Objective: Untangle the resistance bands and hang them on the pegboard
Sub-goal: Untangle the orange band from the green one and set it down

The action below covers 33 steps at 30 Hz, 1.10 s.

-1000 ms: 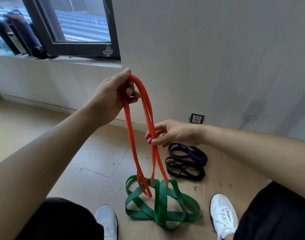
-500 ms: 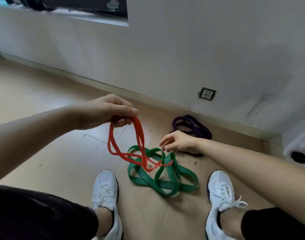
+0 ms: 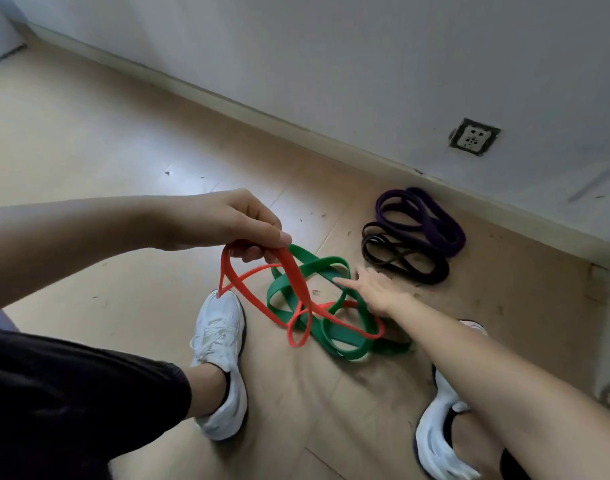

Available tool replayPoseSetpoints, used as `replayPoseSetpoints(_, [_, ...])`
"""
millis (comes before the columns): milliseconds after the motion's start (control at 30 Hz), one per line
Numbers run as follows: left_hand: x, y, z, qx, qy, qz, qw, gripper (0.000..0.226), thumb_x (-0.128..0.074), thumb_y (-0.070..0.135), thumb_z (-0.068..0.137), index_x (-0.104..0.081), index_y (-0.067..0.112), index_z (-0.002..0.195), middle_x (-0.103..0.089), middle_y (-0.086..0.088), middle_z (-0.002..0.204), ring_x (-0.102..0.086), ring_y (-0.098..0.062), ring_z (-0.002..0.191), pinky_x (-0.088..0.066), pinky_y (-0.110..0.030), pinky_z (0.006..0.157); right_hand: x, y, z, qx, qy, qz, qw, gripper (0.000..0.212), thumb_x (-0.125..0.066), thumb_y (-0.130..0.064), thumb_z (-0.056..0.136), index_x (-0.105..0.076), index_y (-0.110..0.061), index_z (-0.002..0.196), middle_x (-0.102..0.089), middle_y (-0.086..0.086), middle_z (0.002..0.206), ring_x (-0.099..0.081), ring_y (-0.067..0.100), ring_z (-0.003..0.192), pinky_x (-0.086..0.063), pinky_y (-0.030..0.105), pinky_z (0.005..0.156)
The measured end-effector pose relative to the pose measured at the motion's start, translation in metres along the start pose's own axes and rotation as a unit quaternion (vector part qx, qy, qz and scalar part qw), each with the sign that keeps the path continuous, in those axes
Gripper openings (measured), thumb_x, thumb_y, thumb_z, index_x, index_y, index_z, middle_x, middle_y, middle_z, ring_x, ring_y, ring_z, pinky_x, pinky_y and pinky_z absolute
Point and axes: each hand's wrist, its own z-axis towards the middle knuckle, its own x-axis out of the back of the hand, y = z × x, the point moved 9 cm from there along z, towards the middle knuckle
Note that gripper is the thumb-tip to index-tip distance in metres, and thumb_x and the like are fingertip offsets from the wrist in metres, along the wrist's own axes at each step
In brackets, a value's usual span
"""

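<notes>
My left hand (image 3: 232,223) pinches the top loops of a red resistance band (image 3: 295,282), low over the floor. The band's lower loops lie slack across a tangled green band (image 3: 334,336) on the wooden floor. My right hand (image 3: 374,289) reaches down with straight fingers over the green band, fingertips at one of its strands. A purple band (image 3: 425,220) and a black band (image 3: 400,261) lie coiled together near the wall. No pegboard is in view.
My two white shoes (image 3: 220,344) (image 3: 442,441) stand either side of the bands. A grey wall with a skirting board (image 3: 262,112) runs behind, with a wall socket (image 3: 474,136) low on it. Bare wooden floor (image 3: 89,133) spreads to the left.
My left hand has lowered the red band from chest height until its loops rest on the green band. My right hand let go of the red band and reached down to the green one.
</notes>
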Motion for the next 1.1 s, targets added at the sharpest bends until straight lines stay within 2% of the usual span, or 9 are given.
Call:
replayPoseSetpoints(100, [-0.001,-0.007,0.005,0.016,0.003,-0.003,1.000,0.033,-0.063,0.041,0.086,-0.074,0.015,0.070,-0.059,-0.005,0.066,-0.049,-0.017,0.065,-0.041,-0.026,0.064,0.005,-0.019,0.002,0.119,-0.005,-0.170,0.978,0.063,-0.051,-0.007,0.098,-0.042,-0.042,0.149,-0.024,0.012,0.159,-0.034,0.033,0.136,-0.042,0.043,0.099])
replayPoseSetpoints(167, [-0.003,-0.013,0.007,0.027,0.002,-0.006,1.000,0.034,-0.064,0.041,0.084,-0.073,0.012,0.071,-0.059,-0.005,0.065,-0.049,-0.015,0.064,-0.040,-0.026,0.063,0.014,-0.021,0.003,0.146,0.003,-0.181,0.972,0.039,-0.057,-0.016,0.097,-0.064,-0.036,0.130,-0.032,0.009,0.159,-0.040,0.032,0.130,-0.046,0.041,0.092])
replayPoseSetpoints(300, [-0.009,-0.025,0.006,0.043,-0.012,-0.007,0.999,0.034,-0.065,0.044,0.082,-0.073,0.013,0.068,-0.057,-0.007,0.064,-0.048,-0.013,0.059,-0.038,-0.027,0.062,0.026,-0.009,0.009,0.130,0.025,-0.116,0.984,0.022,-0.071,-0.014,0.084,-0.075,-0.026,0.102,-0.061,0.004,0.117,-0.056,0.031,0.109,-0.039,0.034,0.069])
replayPoseSetpoints(367, [-0.010,-0.029,0.005,0.047,-0.014,-0.003,0.999,0.034,-0.065,0.045,0.081,-0.074,0.015,0.067,-0.059,-0.006,0.065,-0.049,-0.012,0.059,-0.039,-0.027,0.062,0.028,-0.001,0.012,0.101,0.028,-0.042,0.994,0.022,-0.078,-0.025,0.080,-0.075,-0.030,0.102,-0.055,-0.001,0.096,-0.059,0.029,0.101,-0.040,0.031,0.071])
replayPoseSetpoints(467, [-0.009,-0.032,0.003,0.048,-0.016,-0.001,0.999,0.035,-0.065,0.047,0.081,-0.074,0.015,0.068,-0.060,-0.009,0.068,-0.050,-0.013,0.060,-0.040,-0.027,0.062,0.033,-0.006,0.011,0.091,0.027,0.030,0.995,0.029,-0.084,-0.034,0.078,-0.077,-0.027,0.105,-0.062,-0.001,0.097,-0.059,0.023,0.100,-0.050,0.035,0.084])
replayPoseSetpoints(700, [-0.009,-0.032,-0.002,0.049,-0.017,-0.001,0.999,0.034,-0.064,0.046,0.083,-0.075,0.016,0.071,-0.058,-0.002,0.061,-0.049,-0.012,0.059,-0.040,-0.023,0.060,0.065,-0.019,-0.012,0.072,0.139,0.233,0.960,0.030,-0.083,-0.028,0.081,-0.079,-0.017,0.109,-0.057,-0.020,0.081,-0.054,0.007,0.082,-0.046,0.030,0.087])
replayPoseSetpoints(867, [-0.010,-0.034,-0.003,0.056,-0.028,0.004,0.998,0.033,-0.065,0.045,0.082,-0.076,0.016,0.071,-0.059,-0.009,0.070,-0.050,-0.014,0.062,-0.042,-0.022,0.060,0.095,-0.006,-0.016,0.044,0.230,0.309,0.922,0.031,-0.083,-0.029,0.082,-0.078,-0.016,0.110,-0.070,-0.001,0.099,-0.061,0.017,0.094,-0.046,0.030,0.086])
replayPoseSetpoints(967, [-0.011,-0.032,-0.002,0.055,-0.034,0.004,0.998,0.030,-0.064,0.042,0.083,-0.075,0.019,0.068,-0.060,-0.004,0.067,-0.050,-0.012,0.060,-0.041,-0.022,0.060,0.114,-0.002,-0.009,0.044,0.252,0.329,0.909,0.027,-0.081,-0.030,0.084,-0.078,-0.018,0.108,-0.073,-0.003,0.097,-0.064,0.014,0.089,-0.049,0.031,0.084])
replayPoseSetpoints(1100, [-0.007,-0.028,0.001,0.046,-0.026,0.003,0.999,0.032,-0.064,0.042,0.083,-0.075,0.014,0.070,-0.057,-0.002,0.062,-0.048,-0.011,0.058,-0.039,-0.020,0.058,0.112,-0.016,0.012,0.040,0.179,0.327,0.927,0.038,-0.074,-0.025,0.091,-0.069,-0.016,0.128,-0.072,0.003,0.119,-0.062,0.011,0.097,-0.048,0.027,0.095])
